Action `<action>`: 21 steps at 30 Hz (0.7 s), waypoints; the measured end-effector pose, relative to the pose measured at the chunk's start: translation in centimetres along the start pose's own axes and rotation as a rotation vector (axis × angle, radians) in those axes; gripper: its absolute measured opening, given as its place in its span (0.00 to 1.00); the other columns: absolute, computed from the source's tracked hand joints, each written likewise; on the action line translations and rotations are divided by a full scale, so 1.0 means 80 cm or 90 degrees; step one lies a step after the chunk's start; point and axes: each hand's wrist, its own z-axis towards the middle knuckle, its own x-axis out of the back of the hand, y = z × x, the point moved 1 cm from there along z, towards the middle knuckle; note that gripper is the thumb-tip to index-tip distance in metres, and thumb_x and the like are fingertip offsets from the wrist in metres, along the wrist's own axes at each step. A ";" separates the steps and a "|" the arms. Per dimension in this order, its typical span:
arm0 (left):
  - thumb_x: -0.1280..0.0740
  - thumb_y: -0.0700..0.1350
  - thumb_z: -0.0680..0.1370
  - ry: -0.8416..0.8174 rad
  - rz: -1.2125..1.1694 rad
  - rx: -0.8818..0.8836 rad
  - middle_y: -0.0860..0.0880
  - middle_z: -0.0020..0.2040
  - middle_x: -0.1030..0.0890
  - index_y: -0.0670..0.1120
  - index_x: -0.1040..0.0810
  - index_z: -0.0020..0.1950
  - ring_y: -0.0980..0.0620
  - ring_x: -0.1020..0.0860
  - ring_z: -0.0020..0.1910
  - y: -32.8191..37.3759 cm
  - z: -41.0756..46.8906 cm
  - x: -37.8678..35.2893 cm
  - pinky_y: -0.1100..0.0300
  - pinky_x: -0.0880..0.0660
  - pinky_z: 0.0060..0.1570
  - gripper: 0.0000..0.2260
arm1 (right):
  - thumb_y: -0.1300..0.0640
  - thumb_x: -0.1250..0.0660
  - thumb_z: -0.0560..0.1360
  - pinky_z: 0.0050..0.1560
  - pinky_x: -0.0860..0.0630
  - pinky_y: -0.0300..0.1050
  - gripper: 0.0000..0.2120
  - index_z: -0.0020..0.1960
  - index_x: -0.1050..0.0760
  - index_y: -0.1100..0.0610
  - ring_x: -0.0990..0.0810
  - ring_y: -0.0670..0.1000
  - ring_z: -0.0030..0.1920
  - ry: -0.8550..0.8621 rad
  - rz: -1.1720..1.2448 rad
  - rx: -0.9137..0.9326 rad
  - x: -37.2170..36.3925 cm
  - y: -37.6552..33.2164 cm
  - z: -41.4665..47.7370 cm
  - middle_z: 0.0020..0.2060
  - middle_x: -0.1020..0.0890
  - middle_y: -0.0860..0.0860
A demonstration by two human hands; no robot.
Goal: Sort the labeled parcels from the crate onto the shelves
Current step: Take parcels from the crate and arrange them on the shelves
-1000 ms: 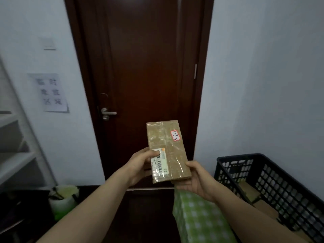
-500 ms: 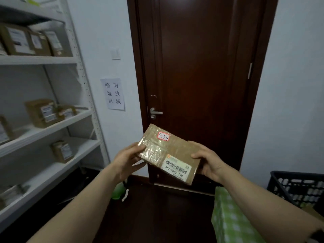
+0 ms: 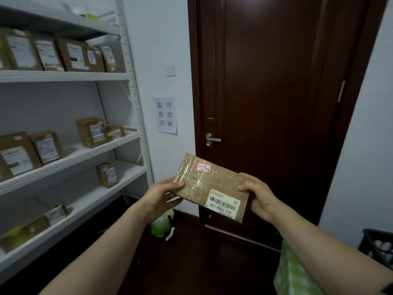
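Both hands hold the parcel (image 3: 209,186) at centre frame. The left hand (image 3: 161,194) grips its 9 o'clock end and the right hand (image 3: 260,194) its 3 o'clock end, with the fingers (image 3: 244,184) of each curled round an edge. A second ago the parcel stood nearly upright, held from its left side and from underneath. It has since been turned to lie lengthwise, tilted down toward 4 o'clock. Its red-edged sticker (image 3: 204,167) now sits at 11 o'clock on the face and its barcode label (image 3: 223,204) at 5 o'clock. The view has swung left in that time. The crate (image 3: 376,245), which filled the lower right, has slid to the frame edge at 4 o'clock. The shelves (image 3: 63,76), which showed only as a sliver, now fill 8 to 11 o'clock and carry boxes (image 3: 91,132) on several levels. The door (image 3: 276,81) stands beyond at 1 o'clock. Assessment: pick-up is complete and the handwritten code is facing the reader, so the current step is choosing the level that matches. Placement is not yet begun.
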 end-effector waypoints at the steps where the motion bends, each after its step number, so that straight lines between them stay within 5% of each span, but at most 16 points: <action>1: 0.24 0.45 0.61 0.008 0.001 0.000 0.44 0.53 0.20 0.43 0.21 0.59 0.47 0.22 0.53 0.000 -0.001 0.004 0.55 0.24 0.50 0.27 | 0.63 0.28 0.56 0.61 0.27 0.62 0.32 0.61 0.24 0.54 0.23 0.60 0.59 -0.002 0.002 -0.002 -0.003 0.001 0.002 0.57 0.21 0.58; 4: 0.22 0.46 0.61 0.032 0.037 -0.007 0.45 0.53 0.19 0.45 0.21 0.60 0.48 0.21 0.53 0.000 -0.009 0.012 0.56 0.24 0.49 0.28 | 0.65 0.29 0.60 0.59 0.25 0.60 0.25 0.58 0.23 0.56 0.21 0.59 0.55 -0.027 0.009 -0.012 -0.013 0.004 0.007 0.55 0.20 0.59; 7: 0.20 0.51 0.61 0.071 0.101 -0.002 0.47 0.55 0.18 0.47 0.21 0.60 0.49 0.21 0.57 -0.002 -0.020 0.021 0.52 0.26 0.58 0.29 | 0.68 0.33 0.67 0.57 0.25 0.59 0.16 0.53 0.22 0.57 0.20 0.58 0.51 -0.046 0.001 -0.021 -0.023 0.013 0.014 0.51 0.20 0.59; 10: 0.19 0.57 0.57 0.099 0.158 0.022 0.48 0.57 0.18 0.47 0.21 0.60 0.50 0.21 0.58 -0.007 -0.038 0.033 0.50 0.27 0.63 0.34 | 0.69 0.33 0.68 0.57 0.24 0.60 0.23 0.62 0.25 0.57 0.21 0.60 0.55 -0.041 -0.013 -0.037 -0.036 0.028 0.021 0.54 0.21 0.59; 14: 0.21 0.54 0.61 0.144 0.159 0.040 0.47 0.56 0.18 0.45 0.21 0.59 0.50 0.20 0.57 -0.015 -0.059 0.051 0.52 0.26 0.62 0.30 | 0.68 0.33 0.69 0.61 0.28 0.65 0.22 0.61 0.24 0.56 0.21 0.62 0.55 -0.068 -0.044 -0.062 -0.060 0.046 0.023 0.52 0.20 0.60; 18: 0.25 0.48 0.70 0.179 0.149 0.058 0.46 0.55 0.18 0.43 0.23 0.61 0.50 0.20 0.55 -0.020 -0.077 0.068 0.57 0.24 0.56 0.21 | 0.71 0.36 0.71 0.53 0.24 0.58 0.14 0.50 0.21 0.57 0.20 0.59 0.48 -0.114 -0.049 -0.087 -0.088 0.055 0.019 0.46 0.19 0.59; 21: 0.26 0.48 0.71 0.206 0.164 0.062 0.47 0.55 0.19 0.44 0.24 0.62 0.51 0.21 0.53 -0.024 -0.086 0.082 0.59 0.25 0.52 0.21 | 0.71 0.35 0.70 0.53 0.24 0.56 0.16 0.55 0.22 0.57 0.21 0.60 0.51 -0.128 -0.046 -0.110 -0.103 0.069 0.024 0.50 0.20 0.60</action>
